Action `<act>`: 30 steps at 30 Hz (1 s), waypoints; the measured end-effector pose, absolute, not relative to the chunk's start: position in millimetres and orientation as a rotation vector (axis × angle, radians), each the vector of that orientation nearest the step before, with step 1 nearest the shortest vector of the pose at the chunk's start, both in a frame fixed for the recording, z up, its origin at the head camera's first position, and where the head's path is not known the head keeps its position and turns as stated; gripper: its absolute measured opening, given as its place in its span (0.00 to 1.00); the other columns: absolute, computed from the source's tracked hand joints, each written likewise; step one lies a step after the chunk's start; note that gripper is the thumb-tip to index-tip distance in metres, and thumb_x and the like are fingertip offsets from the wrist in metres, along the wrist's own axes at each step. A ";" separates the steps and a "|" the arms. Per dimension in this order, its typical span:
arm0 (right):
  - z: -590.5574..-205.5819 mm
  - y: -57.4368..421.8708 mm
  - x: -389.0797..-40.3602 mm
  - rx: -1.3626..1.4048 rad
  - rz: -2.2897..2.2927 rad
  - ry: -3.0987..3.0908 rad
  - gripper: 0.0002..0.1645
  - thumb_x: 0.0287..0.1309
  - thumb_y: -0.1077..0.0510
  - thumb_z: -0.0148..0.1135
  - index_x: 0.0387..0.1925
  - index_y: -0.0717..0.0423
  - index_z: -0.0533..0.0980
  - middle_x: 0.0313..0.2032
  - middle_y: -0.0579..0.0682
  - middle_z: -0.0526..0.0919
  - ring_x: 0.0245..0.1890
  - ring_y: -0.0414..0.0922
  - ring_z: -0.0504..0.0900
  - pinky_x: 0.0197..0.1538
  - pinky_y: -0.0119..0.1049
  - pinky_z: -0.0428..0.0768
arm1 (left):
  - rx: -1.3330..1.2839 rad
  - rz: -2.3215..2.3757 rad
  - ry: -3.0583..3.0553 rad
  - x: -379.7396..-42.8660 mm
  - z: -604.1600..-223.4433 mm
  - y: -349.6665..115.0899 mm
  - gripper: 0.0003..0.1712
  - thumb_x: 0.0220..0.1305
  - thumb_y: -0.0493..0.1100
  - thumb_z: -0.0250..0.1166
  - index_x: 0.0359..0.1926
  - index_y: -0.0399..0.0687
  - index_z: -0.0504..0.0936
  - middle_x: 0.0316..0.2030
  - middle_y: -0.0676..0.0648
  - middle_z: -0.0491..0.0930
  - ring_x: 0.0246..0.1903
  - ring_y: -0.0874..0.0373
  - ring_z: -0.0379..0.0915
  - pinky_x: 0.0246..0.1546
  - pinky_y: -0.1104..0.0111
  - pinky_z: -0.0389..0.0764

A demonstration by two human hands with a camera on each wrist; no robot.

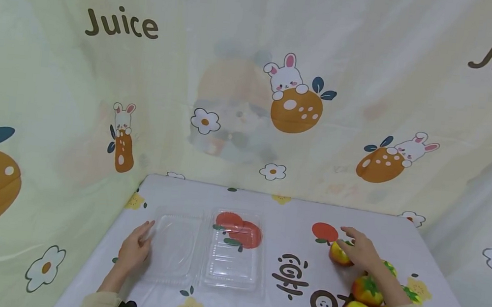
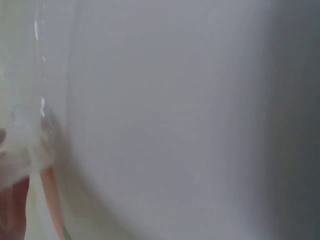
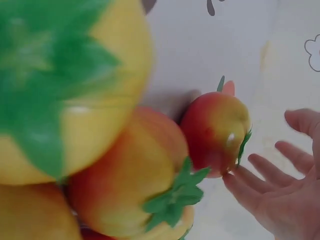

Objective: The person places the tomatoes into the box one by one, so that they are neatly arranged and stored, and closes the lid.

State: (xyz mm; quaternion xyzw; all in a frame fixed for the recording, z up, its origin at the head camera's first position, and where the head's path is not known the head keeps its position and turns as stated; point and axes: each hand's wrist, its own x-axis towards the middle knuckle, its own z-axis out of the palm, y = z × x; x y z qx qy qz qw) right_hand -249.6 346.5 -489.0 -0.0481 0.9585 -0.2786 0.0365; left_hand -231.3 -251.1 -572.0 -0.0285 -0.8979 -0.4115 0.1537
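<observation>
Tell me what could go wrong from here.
The far fruit is round and the right hand has its fingers spread beside it, so a nudge might roll it away. The other fruits sit bunched, so bumping one could shift its neighbors. The clear container looks thin, and the left hand at its edge might push it askew.

Forward-down head view, close wrist views

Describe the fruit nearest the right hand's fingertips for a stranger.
Right of the clear plastic clamshell on the white printed tablecloth sit round red-yellow fruits with green leaves. The wanted fruit, by the right hand, alone lies beside the flat red printed fruit.
</observation>
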 end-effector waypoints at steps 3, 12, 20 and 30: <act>-483.8 347.7 -260.0 -0.113 -0.833 2.928 0.33 0.65 0.55 0.59 0.63 0.74 0.64 0.57 0.80 0.69 0.54 0.75 0.71 0.54 0.65 0.73 | -0.054 -1.214 -2.605 -231.9 -570.8 -255.5 0.30 0.59 0.23 0.55 0.65 0.33 0.72 0.64 0.30 0.69 0.59 0.36 0.71 0.50 0.52 0.76; -498.3 363.9 -269.1 0.096 -0.880 2.769 0.34 0.63 0.55 0.59 0.61 0.76 0.64 0.56 0.80 0.67 0.53 0.71 0.71 0.53 0.60 0.77 | 0.109 -1.418 -2.569 -233.9 -579.7 -261.2 0.29 0.61 0.25 0.58 0.65 0.33 0.72 0.61 0.30 0.72 0.47 0.43 0.81 0.38 0.74 0.80; -502.0 371.4 -268.2 0.277 -1.012 2.604 0.40 0.63 0.49 0.60 0.62 0.77 0.61 0.53 0.78 0.67 0.46 0.63 0.75 0.45 0.49 0.83 | 0.195 -1.605 -2.503 -233.0 -588.8 -264.7 0.28 0.65 0.30 0.60 0.66 0.34 0.71 0.63 0.32 0.71 0.55 0.39 0.76 0.37 0.85 0.74; -492.5 368.1 -264.6 0.228 -1.163 2.427 0.34 0.68 0.53 0.56 0.63 0.76 0.62 0.56 0.75 0.66 0.49 0.61 0.76 0.52 0.51 0.81 | 0.027 -1.780 -2.416 -233.4 -594.5 -269.6 0.29 0.66 0.25 0.56 0.68 0.32 0.68 0.72 0.39 0.59 0.61 0.39 0.69 0.47 0.85 0.71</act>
